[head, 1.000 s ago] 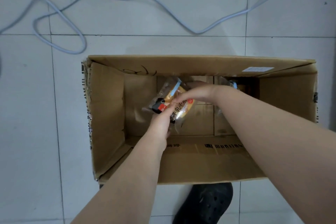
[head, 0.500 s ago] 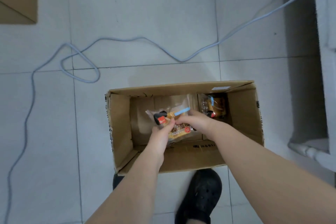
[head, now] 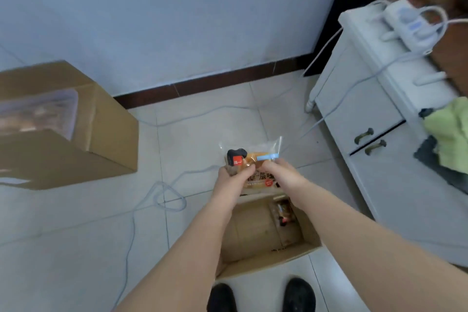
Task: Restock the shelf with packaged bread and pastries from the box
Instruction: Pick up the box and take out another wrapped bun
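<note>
Bread packet (head: pixel 253 167): clear wrapper, orange print, black-and-red label at its left end, pale blue strip near the top right. It is off the floor, above the far rim of the open cardboard box (head: pixel 266 233).

I read both hands as grasping it. Left hand (head: pixel 231 178) has fingers curled on the lower left corner; right hand (head: pixel 277 172) pinches the upper right, just under the blue strip. Packet's long axis runs left to right between the two grips, most of it beyond the fingertips.

Neither hand is clearly nearer; they share the load.

One more wrapped pastry (head: pixel 283 213) lies in the box, below the right wrist; motion blur hides its detail.

A white cabinet (head: pixel 374 109) stands to the right of the right hand. I see no shelf from here, so my guess is that the carry needs a turn.
</note>
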{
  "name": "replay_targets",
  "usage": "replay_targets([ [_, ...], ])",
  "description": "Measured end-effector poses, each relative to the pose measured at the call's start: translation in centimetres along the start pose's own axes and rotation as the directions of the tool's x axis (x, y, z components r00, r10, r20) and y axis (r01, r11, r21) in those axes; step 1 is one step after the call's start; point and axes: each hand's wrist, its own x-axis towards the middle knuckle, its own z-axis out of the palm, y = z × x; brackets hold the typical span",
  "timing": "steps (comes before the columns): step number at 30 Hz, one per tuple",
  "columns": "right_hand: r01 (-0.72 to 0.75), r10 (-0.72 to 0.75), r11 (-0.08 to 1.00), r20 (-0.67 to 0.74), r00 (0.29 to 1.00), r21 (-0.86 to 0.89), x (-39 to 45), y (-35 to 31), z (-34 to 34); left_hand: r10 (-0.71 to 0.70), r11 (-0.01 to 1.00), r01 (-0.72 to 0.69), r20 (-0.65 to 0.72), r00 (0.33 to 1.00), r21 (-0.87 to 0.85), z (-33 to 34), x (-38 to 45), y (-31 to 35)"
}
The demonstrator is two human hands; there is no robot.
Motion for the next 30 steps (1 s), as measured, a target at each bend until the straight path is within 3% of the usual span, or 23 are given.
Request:
replay_targets([
  [9,0.294,-0.296,0.955,-0.152,0.943,-0.034,-18.5,-17.1,-5.9,0.281,0.959,-0.282,0.041,0.959,0.01,1.8,-17.5,18.6],
  [17,0.491,-0.429,0.871,-0.433,0.793,0.035,-31.8,-23.8,-9.3,0.521,0.844,-0.537,0.213,0.826,0.016,4.4,-29.9,29.1],
  [22,0.582,-0.452,0.813,-0.635,0.626,-0.005,-39.6,-25.5,-10.9,0.578,0.783,-0.62,0.412,0.705,-0.037,6.3,-35.9,33.0],
  [26,0.632,-0.45,0.774,-0.747,0.49,-0.052,-46.0,-24.7,-11.4,0.559,0.753,-0.649,0.626,0.545,-0.107,8.2,-40.9,34.1],
  [30,0.647,-0.426,0.75,-0.849,0.312,-0.138,-52.6,-21.8,-11.9,0.523,0.732,-0.665,0.75,0.405,-0.151,11.0,-46.8,32.7],
])
